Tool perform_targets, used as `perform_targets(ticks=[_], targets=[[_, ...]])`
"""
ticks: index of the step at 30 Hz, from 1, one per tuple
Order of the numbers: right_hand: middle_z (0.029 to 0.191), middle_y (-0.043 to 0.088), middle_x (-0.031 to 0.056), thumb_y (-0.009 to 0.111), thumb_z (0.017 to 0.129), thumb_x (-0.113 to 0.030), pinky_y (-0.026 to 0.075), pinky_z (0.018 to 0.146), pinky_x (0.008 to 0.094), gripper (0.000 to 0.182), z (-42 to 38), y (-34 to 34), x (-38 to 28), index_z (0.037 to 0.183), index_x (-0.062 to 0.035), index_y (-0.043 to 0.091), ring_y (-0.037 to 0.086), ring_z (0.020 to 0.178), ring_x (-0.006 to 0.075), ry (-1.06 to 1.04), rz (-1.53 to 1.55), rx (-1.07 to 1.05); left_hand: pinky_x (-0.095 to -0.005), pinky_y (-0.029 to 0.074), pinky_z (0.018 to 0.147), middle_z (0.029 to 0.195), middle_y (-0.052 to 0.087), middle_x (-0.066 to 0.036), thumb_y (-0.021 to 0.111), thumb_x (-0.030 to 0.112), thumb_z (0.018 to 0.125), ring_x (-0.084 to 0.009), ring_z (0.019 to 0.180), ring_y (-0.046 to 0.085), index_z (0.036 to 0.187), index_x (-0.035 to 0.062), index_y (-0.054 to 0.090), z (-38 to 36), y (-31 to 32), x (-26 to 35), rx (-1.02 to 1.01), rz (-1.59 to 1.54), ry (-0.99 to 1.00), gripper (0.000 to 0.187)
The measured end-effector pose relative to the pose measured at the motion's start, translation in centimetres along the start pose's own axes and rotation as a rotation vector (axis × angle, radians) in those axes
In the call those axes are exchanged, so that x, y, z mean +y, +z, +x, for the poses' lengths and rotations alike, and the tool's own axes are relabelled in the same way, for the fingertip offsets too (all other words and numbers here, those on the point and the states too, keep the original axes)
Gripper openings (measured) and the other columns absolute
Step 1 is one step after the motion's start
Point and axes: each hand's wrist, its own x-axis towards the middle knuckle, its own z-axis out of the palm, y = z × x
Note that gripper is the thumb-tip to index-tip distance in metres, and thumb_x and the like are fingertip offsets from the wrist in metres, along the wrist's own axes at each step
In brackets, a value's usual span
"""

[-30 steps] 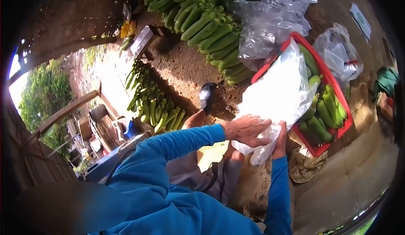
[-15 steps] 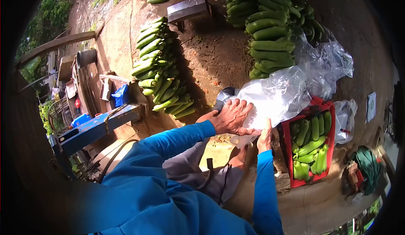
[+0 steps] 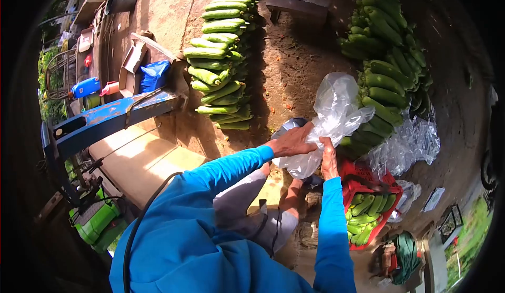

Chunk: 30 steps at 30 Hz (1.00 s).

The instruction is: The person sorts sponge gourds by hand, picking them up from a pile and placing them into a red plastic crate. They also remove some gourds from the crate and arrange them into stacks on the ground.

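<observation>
My left hand [image 3: 294, 141] grips a clear plastic bag [image 3: 339, 101] near its middle, with the fingers closed on the film. Against the same bag from the right side, my right hand [image 3: 329, 159] pinches its edge, thumb and fingers together. The bag bulges upward above both hands, and a crumpled part hangs below them. Close to my right hand stands a red crate [image 3: 390, 182] partly filled with green vegetables [image 3: 363, 214]. Beyond the bag, a long pile of dark green vegetables [image 3: 386, 82] lies on the ground.
Another row of green vegetables [image 3: 221, 56] lies on the left. A low bench [image 3: 299, 1] stands at the top. More clear plastic [image 3: 410, 143] lies right of the pile. A blue metal beam [image 3: 113, 119] and a green machine [image 3: 97, 222] are at the left.
The view has shifted. The bag, spread flat towards the right before, is now gathered and puffed up between my hands. My left hand has gone from spread fingers to a closed grip.
</observation>
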Motion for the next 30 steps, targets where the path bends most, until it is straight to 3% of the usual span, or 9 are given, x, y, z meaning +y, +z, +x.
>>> perform_targets(ticks=[3,6,8,10,13,18,21,25,30], targets=[[0.134,0.053,0.0144,0.048,0.093,-0.048,0.031,0.107,0.0353,0.061,1.9,2.3,-1.5,0.129,0.0004,0.053,0.045,0.126,0.0256,0.188,0.184,-0.045,-0.0457,0.046,0.074,0.090,0.061,-0.027,0.060,0.032,0.077,-0.0408,0.083,0.061,0.106,-0.0048,0.053,0.2,1.4,-3.9,0.431,-0.207,0.187,0.048],[0.142,0.046,0.0126,0.053,0.092,-0.052,0.027,0.110,0.0348,0.072,3.2,3.9,-3.5,0.136,0.0036,0.046,0.038,0.132,0.0250,0.231,0.163,-0.159,-0.0428,0.047,0.072,0.085,0.062,-0.023,0.060,0.027,0.076,-0.0355,0.080,0.061,0.095,-0.0042,0.058,-0.7,0.2,-6.3,0.356,-0.477,0.029,0.037],[0.133,0.051,0.0104,0.056,0.087,-0.059,0.034,0.105,0.0344,0.075,3.8,5.2,-4.2,0.133,-0.0006,0.050,0.048,0.120,0.0214,0.225,0.186,-0.272,-0.0407,0.047,0.069,0.078,0.062,-0.019,0.059,0.022,0.074,-0.0301,0.076,0.062,0.089,-0.0025,0.060,-1.7,-1.4,-8.0,0.450,-0.402,-0.030,0.029],[0.118,0.056,0.0088,0.055,0.088,-0.059,0.043,0.094,0.0369,0.067,4.5,6.8,-5.2,0.128,-0.0052,0.051,0.057,0.102,0.0204,0.497,0.579,-0.430,-0.0316,0.050,0.065,0.074,0.063,-0.011,0.055,0.020,0.076,-0.0170,0.068,0.060,0.094,-0.0026,0.063,-4.0,-3.3,-11.8,0.338,-0.367,-0.027,0.030],[0.111,0.057,0.0071,0.053,0.089,-0.060,0.046,0.087,0.0342,0.067,5.7,6.8,-4.7,0.125,-0.0042,0.052,0.058,0.095,0.0182,0.567,0.634,-0.607,-0.0339,0.046,0.063,0.068,0.061,-0.009,0.053,0.025,0.072,-0.0201,0.067,0.059,0.075,-0.0018,0.058,-7.0,-3.2,-18.2,0.607,-0.523,-0.094,0.028],[0.106,0.057,0.0041,0.052,0.089,-0.062,0.047,0.081,0.0301,0.066,6.4,5.9,-2.4,0.122,-0.0043,0.055,0.057,0.090,0.0145,0.539,0.407,-0.396,-0.0329,0.047,0.066,0.072,0.063,-0.008,0.052,0.026,0.071,-0.0195,0.072,0.060,0.072,0.0045,0.062,-15.4,-2.9,-28.5,0.848,-0.540,-0.392,0.024],[0.103,0.057,0.0025,0.053,0.090,-0.060,0.047,0.079,0.0298,0.063,6.4,4.0,-0.1,0.121,-0.0055,0.056,0.057,0.089,0.0136,0.551,0.370,-0.357,-0.0345,0.047,0.062,0.073,0.061,-0.010,0.053,0.023,0.072,-0.0217,0.070,0.059,0.070,0.0035,0.060,-20.3,-2.3,-32.6,1.026,-0.671,-0.770,0.021],[0.100,0.057,0.0007,0.053,0.091,-0.057,0.047,0.077,0.0295,0.055,6.1,1.9,1.6,0.116,-0.0078,0.058,0.056,0.087,0.0132,0.576,0.328,-0.283,-0.0365,0.048,0.057,0.072,0.056,-0.010,0.057,0.019,0.070,-0.0221,0.065,0.056,0.075,0.0014,0.058,-24.8,-1.4,-33.0,1.233,-0.854,-1.030,0.018],[0.098,0.056,-0.0001,0.053,0.094,-0.050,0.047,0.075,0.0281,0.046,6.0,1.1,3.5,0.113,-0.0082,0.058,0.056,0.084,0.0121,0.581,0.320,-0.185,-0.0375,0.047,0.055,0.071,0.052,-0.008,0.059,0.019,0.067,-0.0217,0.063,0.053,0.072,0.0020,0.057,-24.9,-0.4,-33.3,1.424,-0.925,-1.027,0.018]])
